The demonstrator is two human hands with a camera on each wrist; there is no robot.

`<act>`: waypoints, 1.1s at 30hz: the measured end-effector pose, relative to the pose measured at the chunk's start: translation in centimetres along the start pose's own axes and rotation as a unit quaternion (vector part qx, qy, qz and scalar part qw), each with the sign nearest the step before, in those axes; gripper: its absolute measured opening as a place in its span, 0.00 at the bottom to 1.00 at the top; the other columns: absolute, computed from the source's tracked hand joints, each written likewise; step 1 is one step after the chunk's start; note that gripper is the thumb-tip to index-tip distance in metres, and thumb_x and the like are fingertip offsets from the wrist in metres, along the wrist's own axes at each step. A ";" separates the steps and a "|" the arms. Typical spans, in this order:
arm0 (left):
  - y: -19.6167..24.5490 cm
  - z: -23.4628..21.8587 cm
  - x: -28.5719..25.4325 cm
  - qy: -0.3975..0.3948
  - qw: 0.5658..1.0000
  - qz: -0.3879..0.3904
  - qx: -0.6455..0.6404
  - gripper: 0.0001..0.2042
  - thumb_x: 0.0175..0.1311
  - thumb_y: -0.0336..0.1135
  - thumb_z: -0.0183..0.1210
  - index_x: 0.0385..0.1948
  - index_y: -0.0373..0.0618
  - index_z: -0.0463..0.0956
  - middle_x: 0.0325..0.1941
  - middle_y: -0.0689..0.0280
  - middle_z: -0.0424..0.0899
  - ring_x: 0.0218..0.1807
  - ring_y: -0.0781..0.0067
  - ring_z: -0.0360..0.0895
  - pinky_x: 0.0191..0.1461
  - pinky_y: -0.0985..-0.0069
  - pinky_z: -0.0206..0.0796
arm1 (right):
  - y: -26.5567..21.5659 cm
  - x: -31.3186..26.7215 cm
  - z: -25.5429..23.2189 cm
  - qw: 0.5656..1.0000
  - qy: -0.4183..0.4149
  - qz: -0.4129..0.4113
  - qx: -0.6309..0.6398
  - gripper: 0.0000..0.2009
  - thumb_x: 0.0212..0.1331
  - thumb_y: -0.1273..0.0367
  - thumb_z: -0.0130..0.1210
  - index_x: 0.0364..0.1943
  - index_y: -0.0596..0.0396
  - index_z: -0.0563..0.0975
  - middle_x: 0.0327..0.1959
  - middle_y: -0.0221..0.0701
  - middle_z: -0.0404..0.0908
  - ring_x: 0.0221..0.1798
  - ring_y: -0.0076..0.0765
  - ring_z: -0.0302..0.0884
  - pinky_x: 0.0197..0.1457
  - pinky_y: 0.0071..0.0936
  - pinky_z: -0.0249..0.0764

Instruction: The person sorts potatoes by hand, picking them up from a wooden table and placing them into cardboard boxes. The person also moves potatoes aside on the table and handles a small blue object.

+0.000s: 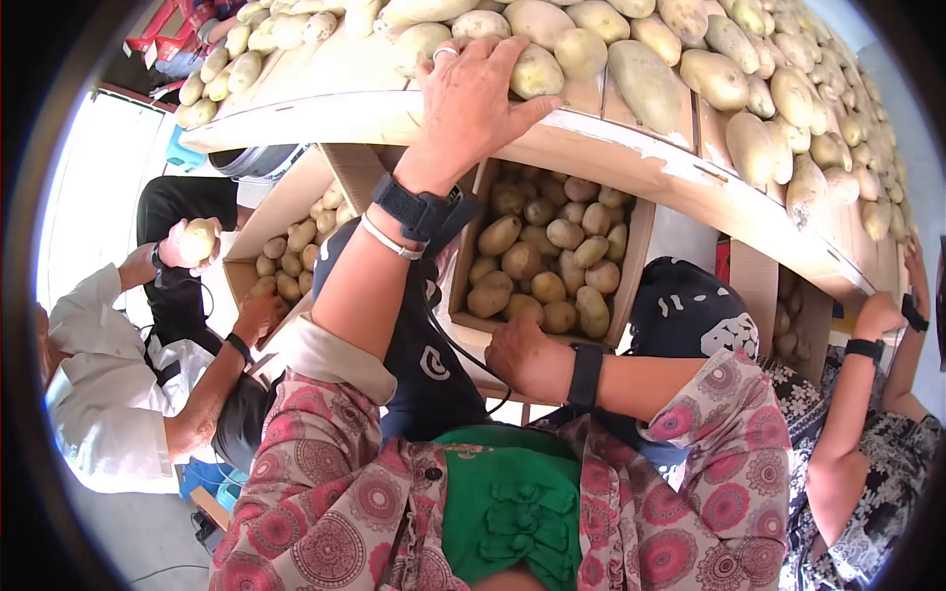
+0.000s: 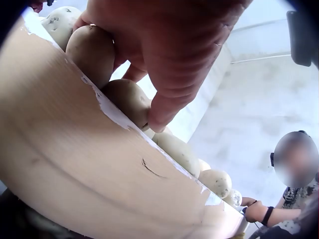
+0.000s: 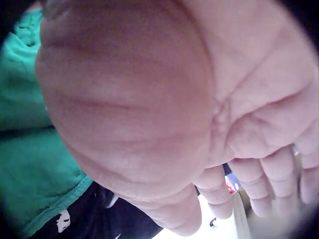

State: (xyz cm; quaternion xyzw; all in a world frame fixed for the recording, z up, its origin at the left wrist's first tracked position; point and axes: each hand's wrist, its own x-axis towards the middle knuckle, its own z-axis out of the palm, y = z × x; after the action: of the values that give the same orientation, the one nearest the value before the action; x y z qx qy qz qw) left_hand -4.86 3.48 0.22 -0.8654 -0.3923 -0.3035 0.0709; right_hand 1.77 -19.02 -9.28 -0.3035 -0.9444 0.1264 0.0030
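Observation:
In the head view my left hand (image 1: 473, 103) reaches over the near edge of the tabletop, fingers and thumb spread on pale potatoes. A round potato (image 1: 537, 73) lies between its thumb and forefinger. From the left wrist view, the thumb tip is right beside a potato (image 2: 127, 99), and another potato (image 2: 92, 52) is under the fingers. My right hand (image 1: 527, 357) hangs loosely at the near side of a cardboard box (image 1: 636, 281) filled with potatoes (image 1: 565, 233). Its palm (image 3: 124, 99) and relaxed fingers hold nothing in the right wrist view.
Many potatoes (image 1: 714, 79) cover the wooden tabletop (image 1: 631, 148). At the left, a person in a white sleeve (image 1: 108, 414) holds a potato (image 1: 197, 239) beside another potato box (image 1: 246, 246). Another person's forearm (image 1: 847, 433) is at the right, near a further box (image 1: 754, 281).

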 end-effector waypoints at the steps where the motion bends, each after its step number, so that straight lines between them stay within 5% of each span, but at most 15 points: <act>1: 0.3 0.0 0.1 -0.002 1.000 0.000 -0.002 0.28 0.49 0.55 0.62 0.50 0.50 0.72 0.46 0.56 0.76 0.49 0.48 0.71 0.56 0.57 0.57 | 0.0 0.0 0.0 1.000 -0.001 0.002 0.002 0.07 0.42 0.67 0.50 0.23 0.55 0.73 0.20 0.32 0.69 0.25 0.34 0.68 0.31 0.33 0.56; 7: 0.4 0.9 0.6 -0.012 0.998 -0.015 0.056 0.30 0.44 0.53 0.65 0.52 0.55 0.72 0.45 0.57 0.75 0.47 0.49 0.71 0.55 0.57 0.58 | 0.1 0.6 -1.4 0.994 -0.103 0.033 0.020 0.05 0.43 0.68 0.51 0.24 0.52 0.75 0.23 0.30 0.73 0.29 0.32 0.71 0.31 0.31 0.58; 13: 0.4 0.1 0.9 -0.069 0.994 -0.074 -0.039 0.31 0.37 0.58 0.65 0.48 0.60 0.74 0.43 0.56 0.75 0.51 0.52 0.68 0.53 0.54 0.57 | 0.0 0.6 -1.6 0.989 -0.140 0.046 0.004 0.05 0.43 0.69 0.54 0.27 0.50 0.77 0.26 0.28 0.75 0.32 0.30 0.74 0.32 0.30 0.60; 19: 0.8 -1.0 0.9 -0.071 0.996 -0.052 -0.024 0.32 0.41 0.52 0.68 0.50 0.51 0.71 0.45 0.58 0.75 0.52 0.52 0.70 0.53 0.62 0.63 | -0.1 0.8 -2.0 0.988 -0.149 0.045 0.020 0.07 0.41 0.69 0.56 0.28 0.49 0.78 0.28 0.27 0.77 0.33 0.31 0.75 0.33 0.30 0.61; 22: 1.3 -2.1 1.5 -0.141 0.968 -0.094 -0.187 0.29 0.40 0.48 0.68 0.40 0.41 0.65 0.40 0.52 0.76 0.45 0.52 0.71 0.48 0.61 0.59 | -0.1 1.2 -2.0 0.982 -0.182 0.050 0.024 0.06 0.43 0.69 0.55 0.28 0.48 0.78 0.28 0.28 0.77 0.34 0.32 0.76 0.34 0.31 0.62; 29: 1.7 -2.2 1.6 -0.150 0.976 -0.104 -0.123 0.32 0.37 0.49 0.68 0.43 0.42 0.65 0.37 0.52 0.75 0.46 0.48 0.69 0.51 0.54 0.55 | 0.1 1.3 -0.9 0.984 -0.159 0.063 0.039 0.04 0.46 0.70 0.52 0.26 0.48 0.77 0.27 0.29 0.76 0.34 0.32 0.76 0.34 0.29 0.63; 33: 2.0 -1.3 0.5 -0.064 0.994 -0.026 -0.086 0.32 0.36 0.49 0.68 0.44 0.44 0.67 0.39 0.55 0.76 0.46 0.50 0.69 0.53 0.54 0.53 | -0.1 1.1 -0.9 0.982 -0.176 0.071 0.018 0.04 0.47 0.70 0.51 0.26 0.49 0.77 0.26 0.29 0.75 0.32 0.32 0.74 0.33 0.29 0.62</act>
State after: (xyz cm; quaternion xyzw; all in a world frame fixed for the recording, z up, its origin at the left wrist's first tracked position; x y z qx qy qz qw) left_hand -3.80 1.96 1.81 -0.8751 -0.3911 -0.2824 -0.0372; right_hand 0.89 -18.24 -8.45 -0.3423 -0.9039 0.1945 -0.1671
